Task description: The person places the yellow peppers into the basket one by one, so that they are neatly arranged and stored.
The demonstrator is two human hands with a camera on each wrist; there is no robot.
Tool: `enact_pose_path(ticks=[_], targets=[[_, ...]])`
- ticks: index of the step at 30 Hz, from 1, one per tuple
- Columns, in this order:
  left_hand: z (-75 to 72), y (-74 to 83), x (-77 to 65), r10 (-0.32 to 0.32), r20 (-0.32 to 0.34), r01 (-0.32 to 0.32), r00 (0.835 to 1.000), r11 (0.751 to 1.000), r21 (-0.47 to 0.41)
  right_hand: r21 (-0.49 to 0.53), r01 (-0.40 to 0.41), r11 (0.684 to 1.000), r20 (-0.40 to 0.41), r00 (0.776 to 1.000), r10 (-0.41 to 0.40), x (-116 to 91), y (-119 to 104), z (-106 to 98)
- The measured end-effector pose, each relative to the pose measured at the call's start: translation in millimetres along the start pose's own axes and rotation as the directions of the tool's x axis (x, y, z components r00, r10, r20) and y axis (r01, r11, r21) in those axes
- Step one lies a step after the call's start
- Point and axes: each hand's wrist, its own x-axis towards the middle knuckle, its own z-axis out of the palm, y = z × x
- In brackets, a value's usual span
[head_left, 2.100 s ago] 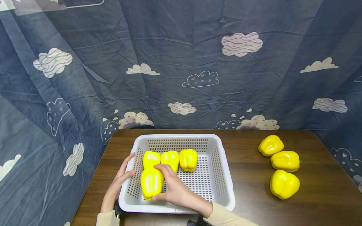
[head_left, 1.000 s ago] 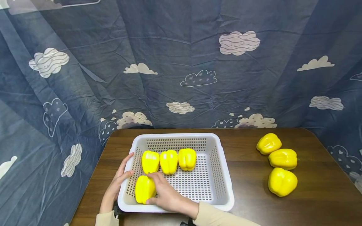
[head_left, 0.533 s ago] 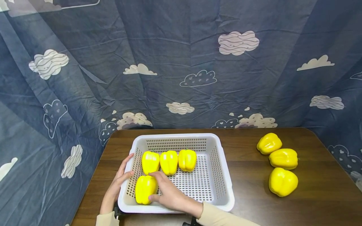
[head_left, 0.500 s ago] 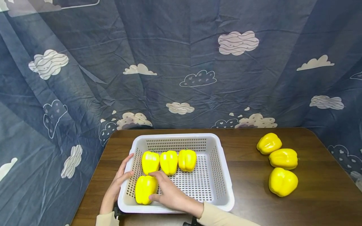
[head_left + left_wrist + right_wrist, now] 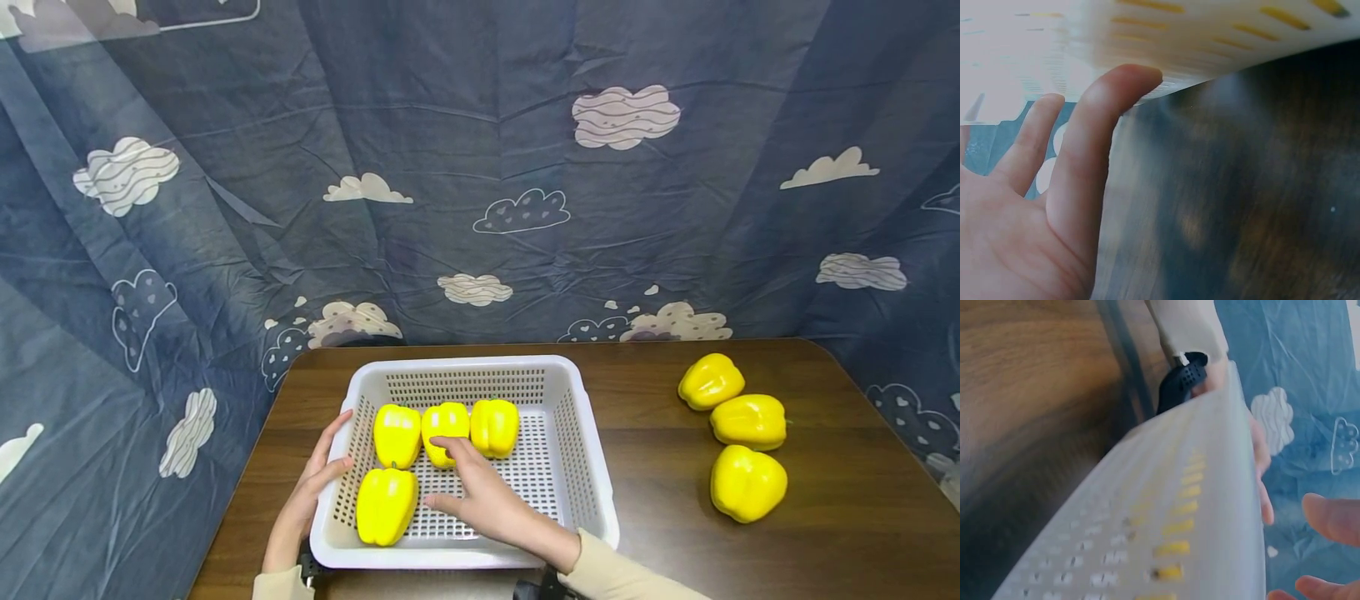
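A white perforated plastic basket [image 5: 600, 492] holds several yellow bell peppers. Along its far half, three stand in a row: the left pepper [image 5: 397, 435], the middle pepper [image 5: 444, 421] and the right pepper [image 5: 495, 427]. Another bell pepper [image 5: 386, 507] sits in the near left corner, its stem toward the row. My right hand [image 5: 483, 496] hovers over the basket just right of that corner pepper, thumb and fingers spread and holding nothing; it overlaps the middle pepper in the head view. My left hand [image 5: 306, 492] rests against the basket's left side, and in the left wrist view its straight thumb [image 5: 1094, 131] touches the wall.
On the right part of the brown wooden table [image 5: 652, 467] lie three more yellow bell peppers: a far one [image 5: 711, 382], a middle one [image 5: 748, 421] and a near one [image 5: 747, 483]. A dark blue cloud-patterned curtain [image 5: 435, 250] hangs behind the table.
My right hand lowered a bell pepper into the basket's near left corner, then let go and drew back up and to the right. The left hand has stayed at the basket's side.
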Motion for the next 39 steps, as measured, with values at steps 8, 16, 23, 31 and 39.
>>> enact_pose_path(ticks=[8,16,23,31,39], targets=[[0.0,-0.5,-1.0,-0.001,-0.006,0.001,1.0,1.0,-0.003,0.057,0.028,0.998,-0.063,0.998,-0.024,-5,9,-20],[-0.6,-1.3,-1.7,0.0,-0.011,0.0,1.0,1.0,0.001,0.103,0.059,0.993,-0.151,0.988,-0.043,-12,15,-37],[0.2,-1.2,-1.4,-0.003,-0.019,0.003,1.0,1.0,0.004,0.135,0.079,0.988,-0.219,0.975,-0.048,-18,21,-55],[0.7,-0.9,-0.2,0.007,-0.007,-0.007,1.0,1.0,0.001,0.153,0.056,0.987,-0.295,0.955,-0.008,-23,32,-76],[1.3,-0.9,-0.7,0.014,0.001,-0.014,1.0,1.0,0.006,0.127,0.064,0.99,-0.356,0.934,-0.014,-30,44,-95]])
